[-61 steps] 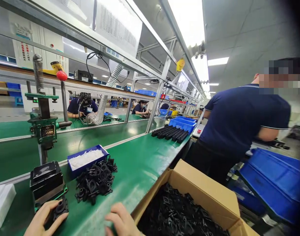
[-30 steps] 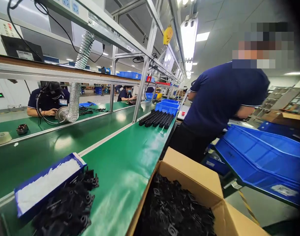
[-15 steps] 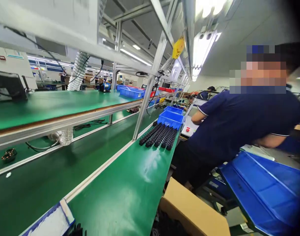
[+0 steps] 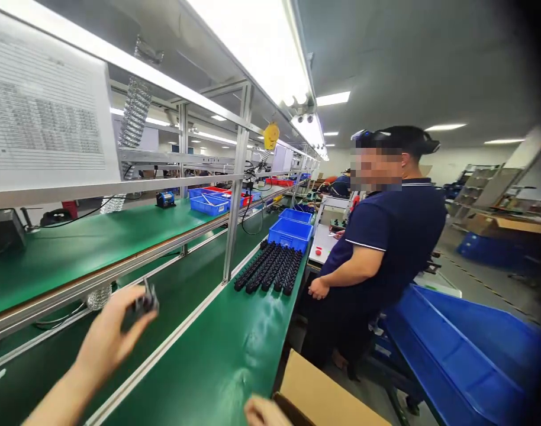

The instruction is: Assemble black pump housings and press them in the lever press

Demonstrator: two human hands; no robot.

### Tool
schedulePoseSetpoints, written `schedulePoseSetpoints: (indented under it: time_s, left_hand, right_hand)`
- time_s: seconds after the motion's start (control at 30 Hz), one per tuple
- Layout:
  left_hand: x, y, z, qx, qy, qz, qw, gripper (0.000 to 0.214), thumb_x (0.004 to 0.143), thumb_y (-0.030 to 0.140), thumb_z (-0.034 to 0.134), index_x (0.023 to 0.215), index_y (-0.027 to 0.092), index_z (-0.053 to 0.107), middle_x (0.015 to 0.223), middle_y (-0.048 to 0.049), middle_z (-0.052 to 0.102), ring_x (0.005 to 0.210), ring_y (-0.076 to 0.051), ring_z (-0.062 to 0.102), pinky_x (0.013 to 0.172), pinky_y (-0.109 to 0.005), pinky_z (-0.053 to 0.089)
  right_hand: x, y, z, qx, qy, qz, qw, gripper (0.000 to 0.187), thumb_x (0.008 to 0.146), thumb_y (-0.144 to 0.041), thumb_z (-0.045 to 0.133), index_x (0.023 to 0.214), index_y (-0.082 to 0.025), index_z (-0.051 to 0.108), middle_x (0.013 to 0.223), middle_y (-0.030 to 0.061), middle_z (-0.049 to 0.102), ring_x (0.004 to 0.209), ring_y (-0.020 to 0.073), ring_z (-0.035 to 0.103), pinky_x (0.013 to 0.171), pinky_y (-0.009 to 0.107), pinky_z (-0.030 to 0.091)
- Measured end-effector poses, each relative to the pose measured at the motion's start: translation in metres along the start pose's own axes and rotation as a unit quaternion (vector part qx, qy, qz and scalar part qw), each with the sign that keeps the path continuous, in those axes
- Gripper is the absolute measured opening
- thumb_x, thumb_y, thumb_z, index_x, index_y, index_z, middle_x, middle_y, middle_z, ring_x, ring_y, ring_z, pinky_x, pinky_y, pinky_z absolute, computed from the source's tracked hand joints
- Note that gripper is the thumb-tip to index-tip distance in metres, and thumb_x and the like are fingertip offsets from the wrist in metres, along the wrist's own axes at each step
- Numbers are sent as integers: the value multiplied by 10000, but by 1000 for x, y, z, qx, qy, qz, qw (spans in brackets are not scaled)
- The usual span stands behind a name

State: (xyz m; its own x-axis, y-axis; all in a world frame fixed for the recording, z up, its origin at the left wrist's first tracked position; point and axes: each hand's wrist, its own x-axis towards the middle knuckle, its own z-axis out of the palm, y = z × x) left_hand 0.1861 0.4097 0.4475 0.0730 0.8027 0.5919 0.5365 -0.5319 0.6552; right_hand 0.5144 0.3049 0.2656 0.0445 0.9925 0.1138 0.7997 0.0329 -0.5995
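My left hand (image 4: 104, 337) is raised over the green bench on the left, its thumb and fingers pinching a small dark part (image 4: 147, 302) with thin prongs; blur hides the part's exact kind. At the bottom edge, my right hand (image 4: 265, 412) is cut off by the frame and blurred, close to an open cardboard box (image 4: 328, 393). Whether its fingers are closed cannot be made out. Farther up the green bench (image 4: 208, 361), several rows of black ridged parts (image 4: 270, 269) lie side by side in front of a blue bin (image 4: 290, 232).
A co-worker (image 4: 386, 236) in a dark blue shirt stands to the right of the bench. Beside this person is a large blue tub (image 4: 457, 349). An upright metal post (image 4: 235, 219) rises from the bench, and a raised green shelf (image 4: 97, 231) runs along the left.
The view has tilted up and shifted right. Both my hands have come into view, the left one with a small dark part. The co-worker, bent over before, now stands upright.
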Motion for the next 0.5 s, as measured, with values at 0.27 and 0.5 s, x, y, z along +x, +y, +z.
schedulePoseSetpoints:
  time_s: [0.27, 0.5]
  left_hand:
    - [191, -25, -2, 151, -57, 20, 987, 581, 742, 678, 584, 1085, 214, 529, 1138, -129, 657, 994, -330, 652, 917, -452, 520]
    - [212, -76, 6, 126, -54, -40, 990, 565, 745, 662, 605, 1073, 211, 512, 1056, -114, 693, 966, -330, 677, 882, -456, 536]
  right_hand:
    - [154, 36, -20, 127, -48, 17, 991, 170, 943, -162, 508, 1050, -154, 641, 840, 23, 677, 787, 126, 651, 768, 254, 518]
    - [180, 31, -4, 141, -138, 34, 980, 206, 945, -323, 615, 993, -124, 637, 806, -7, 643, 695, 106, 624, 695, 283, 551]
